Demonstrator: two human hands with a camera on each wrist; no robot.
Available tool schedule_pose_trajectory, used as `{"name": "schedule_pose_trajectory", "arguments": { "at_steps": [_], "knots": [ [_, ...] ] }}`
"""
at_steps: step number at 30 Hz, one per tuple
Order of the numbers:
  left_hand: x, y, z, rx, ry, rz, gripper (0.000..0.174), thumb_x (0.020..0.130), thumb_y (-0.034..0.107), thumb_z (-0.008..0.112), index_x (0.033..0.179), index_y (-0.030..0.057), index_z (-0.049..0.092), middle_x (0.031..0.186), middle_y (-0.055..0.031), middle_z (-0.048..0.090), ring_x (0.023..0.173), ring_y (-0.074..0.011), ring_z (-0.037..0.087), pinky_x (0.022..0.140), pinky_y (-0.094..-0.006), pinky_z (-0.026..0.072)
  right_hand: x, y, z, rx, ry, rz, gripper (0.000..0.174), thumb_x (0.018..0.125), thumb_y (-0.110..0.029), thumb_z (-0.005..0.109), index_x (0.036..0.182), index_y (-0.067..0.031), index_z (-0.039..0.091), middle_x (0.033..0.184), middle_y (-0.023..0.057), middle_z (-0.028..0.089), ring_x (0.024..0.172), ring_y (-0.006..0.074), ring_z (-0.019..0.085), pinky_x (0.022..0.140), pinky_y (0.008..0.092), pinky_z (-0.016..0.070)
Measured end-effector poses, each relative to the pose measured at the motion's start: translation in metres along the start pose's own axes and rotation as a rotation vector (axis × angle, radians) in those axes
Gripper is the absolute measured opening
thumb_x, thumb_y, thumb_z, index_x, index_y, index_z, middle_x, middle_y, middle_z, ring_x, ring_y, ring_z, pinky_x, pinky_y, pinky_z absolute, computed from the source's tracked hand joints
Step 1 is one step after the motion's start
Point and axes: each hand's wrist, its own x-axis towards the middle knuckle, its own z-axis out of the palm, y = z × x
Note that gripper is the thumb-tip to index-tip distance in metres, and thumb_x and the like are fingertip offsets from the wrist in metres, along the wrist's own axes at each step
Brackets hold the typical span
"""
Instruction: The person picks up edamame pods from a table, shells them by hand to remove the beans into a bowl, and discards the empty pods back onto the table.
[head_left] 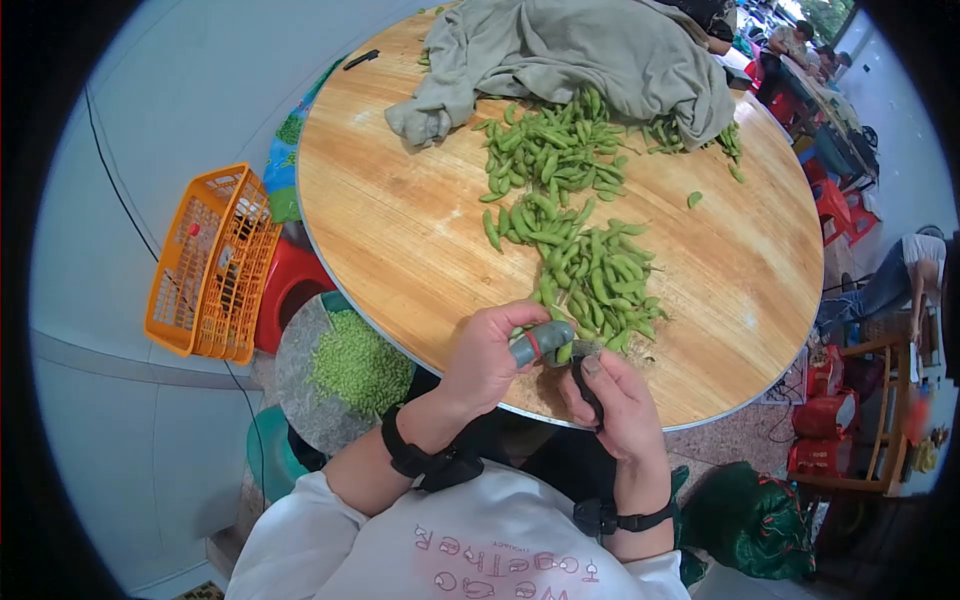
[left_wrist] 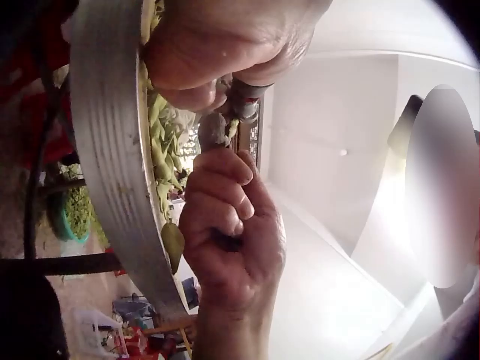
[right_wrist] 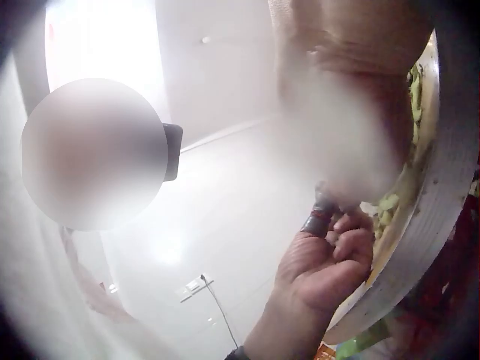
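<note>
My left hand (head_left: 480, 355) is over the near table edge, its thumb in a grey cover (head_left: 540, 343) with a red band. It pinches a green soybean pod (head_left: 565, 353) at the thumb tip. Facing it, my right hand (head_left: 620, 395) has curled fingers around a curved black handle (head_left: 586, 392); the kind of tool cannot be told. A grey tip (left_wrist: 214, 129) stands at the right hand's fingers, close to the pod, in the left wrist view. Just beyond both hands lies a heap of soybean pods (head_left: 600, 275) on the round wooden table (head_left: 400, 260).
A grey cloth (head_left: 580, 50) covers the table's far side, near a black pen (head_left: 361, 60). Below left, shelled beans (head_left: 360, 365) fill a lined container beside a red stool (head_left: 285, 290) and orange basket (head_left: 200, 265). A dark green bag (head_left: 750, 520) sits at lower right.
</note>
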Motion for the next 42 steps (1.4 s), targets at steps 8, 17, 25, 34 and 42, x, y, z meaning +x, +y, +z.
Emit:
{"name": "schedule_pose_trajectory", "arguments": {
  "at_steps": [8,17,25,34,42],
  "knots": [
    [-0.001,-0.004,0.003,0.278,-0.016,0.132,0.005,0.081,0.006,0.059,0.083,0.0014,0.061,0.082,-0.0012,0.058,0.067,-0.0035,0.05,0.057,-0.0174,0.037,-0.003,0.0,0.002,0.145,0.012,0.045,0.017,0.095,-0.016,0.042,0.086,-0.0043,0.05,0.062,-0.0013,0.044,0.048,0.0041,0.033,0.042,0.0178,0.0247],
    [0.0,0.006,0.006,-0.125,-0.21,-0.169,0.011,0.082,0.007,0.059,0.092,0.0028,0.058,0.084,0.0012,0.058,0.072,-0.0027,0.051,0.062,-0.0176,0.0404,-0.002,0.005,-0.003,0.012,0.092,0.011,0.012,0.092,-0.011,0.046,0.089,-0.0033,0.054,0.062,-0.003,0.047,0.049,0.0024,0.035,0.043,0.0173,0.0265],
    [-0.001,0.008,0.017,0.632,0.017,0.183,0.018,0.079,0.007,0.065,0.095,0.0031,0.058,0.082,0.0005,0.058,0.078,-0.0046,0.051,0.07,-0.0217,0.0436,0.004,0.005,-0.004,-0.442,0.322,-0.192,0.011,0.089,-0.009,0.051,0.082,-0.0019,0.057,0.063,-0.0027,0.051,0.055,0.0027,0.044,0.047,0.0186,0.0338],
    [0.001,-0.003,0.011,0.135,-0.058,-0.129,0.037,0.085,0.003,0.056,0.121,0.0045,0.052,0.092,0.0028,0.056,0.076,-0.0048,0.051,0.065,-0.0206,0.0434,0.009,0.005,-0.012,-0.519,0.334,-0.235,0.014,0.092,-0.015,0.05,0.093,-0.003,0.057,0.061,-0.0045,0.047,0.052,0.0022,0.038,0.045,0.0179,0.029],
    [-0.002,0.001,0.013,0.68,-0.221,0.33,0.055,0.081,0.005,0.059,0.132,0.0081,0.04,0.091,-0.0086,0.06,0.08,-0.0198,0.058,0.073,-0.0275,0.047,0.015,-0.012,-0.007,-0.025,0.287,-0.114,0.017,0.09,-0.013,0.053,0.104,-0.0036,0.052,0.063,-0.0054,0.045,0.045,0.0,0.034,0.04,0.0156,0.0245]
  ]
}}
